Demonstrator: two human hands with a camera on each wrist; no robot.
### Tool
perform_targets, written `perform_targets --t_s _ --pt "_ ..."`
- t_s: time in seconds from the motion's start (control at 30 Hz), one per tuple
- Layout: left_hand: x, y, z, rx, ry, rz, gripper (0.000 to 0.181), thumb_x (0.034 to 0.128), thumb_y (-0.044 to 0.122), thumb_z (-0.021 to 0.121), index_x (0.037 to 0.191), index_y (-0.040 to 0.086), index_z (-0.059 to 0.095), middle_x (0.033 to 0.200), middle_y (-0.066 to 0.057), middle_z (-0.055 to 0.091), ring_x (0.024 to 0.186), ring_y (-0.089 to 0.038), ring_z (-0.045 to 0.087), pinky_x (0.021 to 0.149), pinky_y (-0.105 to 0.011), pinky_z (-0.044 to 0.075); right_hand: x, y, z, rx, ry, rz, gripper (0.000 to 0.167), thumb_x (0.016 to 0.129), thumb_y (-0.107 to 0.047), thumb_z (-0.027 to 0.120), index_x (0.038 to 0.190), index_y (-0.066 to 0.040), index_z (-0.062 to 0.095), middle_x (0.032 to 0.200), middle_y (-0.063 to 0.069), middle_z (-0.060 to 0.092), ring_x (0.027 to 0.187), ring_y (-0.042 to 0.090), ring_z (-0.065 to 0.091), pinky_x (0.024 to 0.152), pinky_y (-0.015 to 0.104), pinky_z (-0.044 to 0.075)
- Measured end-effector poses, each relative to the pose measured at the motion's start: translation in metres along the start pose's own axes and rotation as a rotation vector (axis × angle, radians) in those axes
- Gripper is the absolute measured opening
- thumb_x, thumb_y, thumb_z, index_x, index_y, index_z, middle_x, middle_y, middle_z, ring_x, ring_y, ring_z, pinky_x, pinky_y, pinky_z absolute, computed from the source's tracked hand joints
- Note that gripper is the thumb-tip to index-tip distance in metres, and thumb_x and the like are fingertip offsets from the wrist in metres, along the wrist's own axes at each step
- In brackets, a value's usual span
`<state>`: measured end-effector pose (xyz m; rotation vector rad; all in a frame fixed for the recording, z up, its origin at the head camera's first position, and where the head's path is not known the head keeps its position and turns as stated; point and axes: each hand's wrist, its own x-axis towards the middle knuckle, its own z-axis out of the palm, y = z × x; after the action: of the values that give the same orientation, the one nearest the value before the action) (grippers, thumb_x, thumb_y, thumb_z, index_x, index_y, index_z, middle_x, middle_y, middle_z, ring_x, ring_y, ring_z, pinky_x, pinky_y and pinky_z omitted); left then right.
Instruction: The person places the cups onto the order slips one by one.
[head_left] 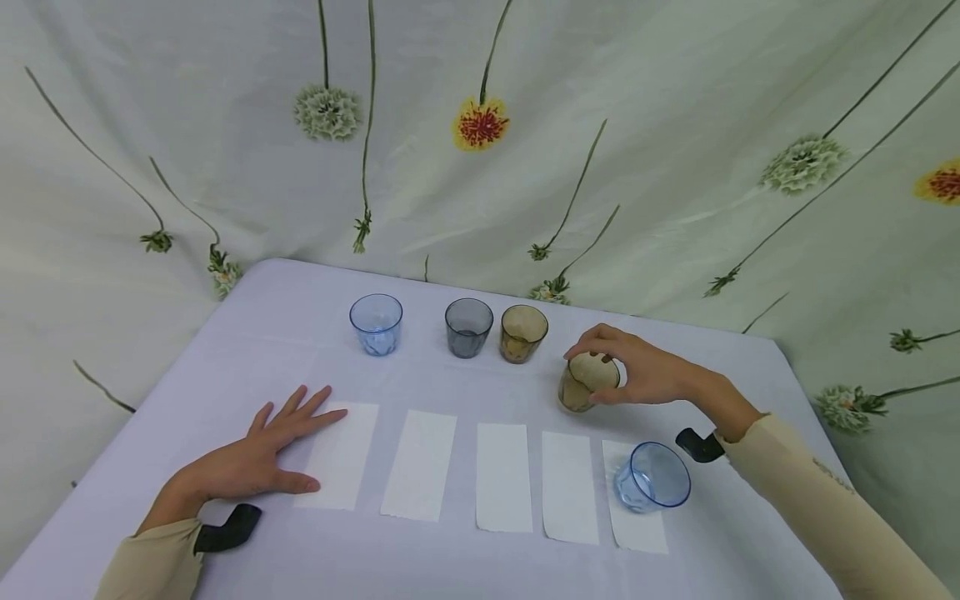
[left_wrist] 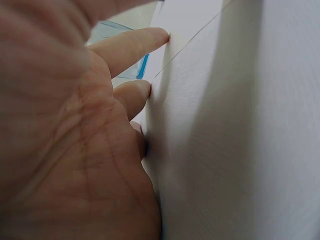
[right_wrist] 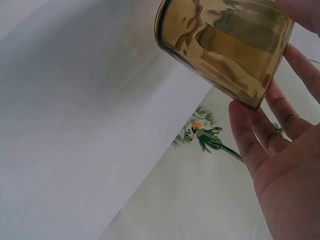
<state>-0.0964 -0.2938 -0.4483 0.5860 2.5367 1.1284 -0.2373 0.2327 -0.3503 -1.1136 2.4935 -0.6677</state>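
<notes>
My right hand (head_left: pixel 637 367) grips an amber glass (head_left: pixel 576 390) by its rim, with thumb and fingers on opposite sides. In the right wrist view the fingertips touch the rim of this amber glass (right_wrist: pixel 225 45); whether its base touches the table I cannot tell. My left hand (head_left: pixel 258 462) lies with fingers spread, partly over the leftmost white paper strip (head_left: pixel 345 467). It holds nothing, and in the left wrist view its fingertips (left_wrist: pixel 160 36) touch the white surface. Near the right forearm, a blue glass (head_left: pixel 651 479) stands on the rightmost paper strip (head_left: pixel 641 533).
Along the back of the table stand another blue glass (head_left: pixel 377 325), a grey glass (head_left: pixel 468 329) and a second amber glass (head_left: pixel 522 333). Three more paper strips lie between the outer two, including a middle strip (head_left: pixel 504 479). A flower-printed cloth (head_left: pixel 420 192) hangs behind the table.
</notes>
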Motion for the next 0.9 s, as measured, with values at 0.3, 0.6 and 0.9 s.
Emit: perform_targets --t_s 0.3,0.6,0.9 --pt "0.000 -0.002 0.000 -0.004 -0.002 -0.023 0.085 0.0806 0.040 0.079 0.154 0.025 0.040 0.169 -0.017 0.006 0.152 -0.045 -0.017 0.113 -0.060 -0.028 -0.003 -0.013 0.005 -0.022 -0.036 -0.013 0.059 0.084 -0.026 0.082 0.137 -0.032 0.055 0.137 -0.003 0.049 0.126 0.021 0.051 0.101 0.047 0.048" --pt "0.000 0.001 0.000 -0.003 -0.001 -0.028 0.086 0.0798 0.040 0.080 0.154 0.024 0.040 0.168 -0.019 0.007 0.152 -0.046 -0.016 0.112 -0.061 -0.028 -0.008 -0.019 0.012 -0.025 -0.068 -0.034 0.059 0.085 -0.029 0.081 0.137 -0.031 0.054 0.136 -0.004 0.049 0.127 0.021 0.050 0.102 0.047 0.048" --pt "0.001 0.002 0.000 0.001 0.000 -0.026 0.086 0.0802 0.040 0.080 0.154 0.023 0.040 0.168 -0.018 0.007 0.152 -0.045 -0.017 0.112 -0.062 -0.028 -0.015 -0.029 0.019 -0.031 -0.107 -0.015 0.057 0.084 -0.029 0.081 0.135 -0.032 0.054 0.136 -0.005 0.048 0.129 0.018 0.047 0.105 0.046 0.047"
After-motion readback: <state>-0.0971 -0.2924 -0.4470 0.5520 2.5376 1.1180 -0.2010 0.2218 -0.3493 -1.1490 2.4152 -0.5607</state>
